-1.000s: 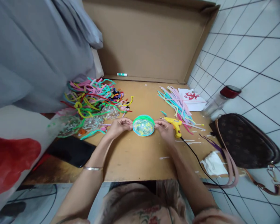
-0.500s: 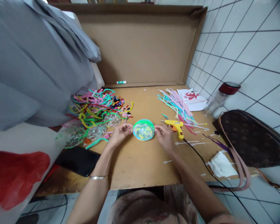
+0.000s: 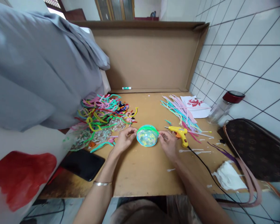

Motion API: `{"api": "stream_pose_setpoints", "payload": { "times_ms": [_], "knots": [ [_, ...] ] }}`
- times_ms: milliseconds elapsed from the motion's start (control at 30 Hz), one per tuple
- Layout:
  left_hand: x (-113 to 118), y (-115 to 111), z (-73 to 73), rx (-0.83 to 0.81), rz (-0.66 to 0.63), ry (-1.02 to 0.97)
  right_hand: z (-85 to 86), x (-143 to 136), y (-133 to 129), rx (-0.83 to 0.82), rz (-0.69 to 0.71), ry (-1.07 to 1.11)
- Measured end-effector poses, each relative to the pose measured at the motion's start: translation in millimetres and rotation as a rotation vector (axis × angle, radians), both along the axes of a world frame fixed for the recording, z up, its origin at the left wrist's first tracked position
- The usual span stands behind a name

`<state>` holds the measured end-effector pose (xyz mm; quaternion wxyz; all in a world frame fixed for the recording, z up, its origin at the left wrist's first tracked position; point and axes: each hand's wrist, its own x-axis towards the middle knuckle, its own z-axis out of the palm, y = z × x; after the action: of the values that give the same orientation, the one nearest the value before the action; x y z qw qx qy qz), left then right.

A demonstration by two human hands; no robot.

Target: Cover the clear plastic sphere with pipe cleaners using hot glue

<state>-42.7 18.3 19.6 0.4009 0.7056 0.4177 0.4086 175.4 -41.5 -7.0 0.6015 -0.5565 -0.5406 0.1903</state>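
Observation:
A clear round dome (image 3: pixel 147 136) with a green and blue pipe-cleaner rim and speckles of yellow and pink is held level above the table between my two hands. My left hand (image 3: pixel 127 137) pinches its left edge, and my right hand (image 3: pixel 168 141) pinches the right edge. Just beyond my right hand lies a yellow glue gun (image 3: pixel 180 133), its nozzle pointing left. To the left of my left hand rests a tangled heap of coloured pipe cleaners (image 3: pixel 100 112), with several clear domes (image 3: pixel 102 134) along its near side.
Straight pastel pipe cleaners (image 3: pixel 183 112) lie at back right near a paper with a red print (image 3: pixel 196 105). A bottle (image 3: pixel 224 107), a brown bag (image 3: pixel 259 149) and a crumpled tissue (image 3: pixel 230 175) stand right. A black phone (image 3: pixel 84 163) lies left. A cardboard panel (image 3: pixel 151 59) closes the back.
The camera view has tilted up slightly, so everything sits lower and a bit further right. Both hands keep their pinch on the dome, which looks much the same.

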Motion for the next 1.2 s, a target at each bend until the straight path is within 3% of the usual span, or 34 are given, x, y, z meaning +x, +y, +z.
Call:
{"api": "stream_pose_setpoints", "payload": {
  "times_ms": [267,633,867,1200],
  "knots": [
    [-0.9,1.2,-6.1,0.012,-0.041,0.031,-4.9,-7.0,-0.3,-0.029,-0.032,0.136],
    [-3.8,0.9,-3.4,0.205,0.006,0.157,-6.3,-8.2,-1.3,-0.038,-0.035,0.065],
    [-3.0,1.9,-7.0,0.157,-0.001,0.116,-12.2,-11.9,1.4,-0.068,-0.019,0.056],
    [-5.1,-0.4,2.0,0.043,0.008,0.07,-10.5,-11.0,5.2,-0.102,-0.058,0.172]
  ]
}}
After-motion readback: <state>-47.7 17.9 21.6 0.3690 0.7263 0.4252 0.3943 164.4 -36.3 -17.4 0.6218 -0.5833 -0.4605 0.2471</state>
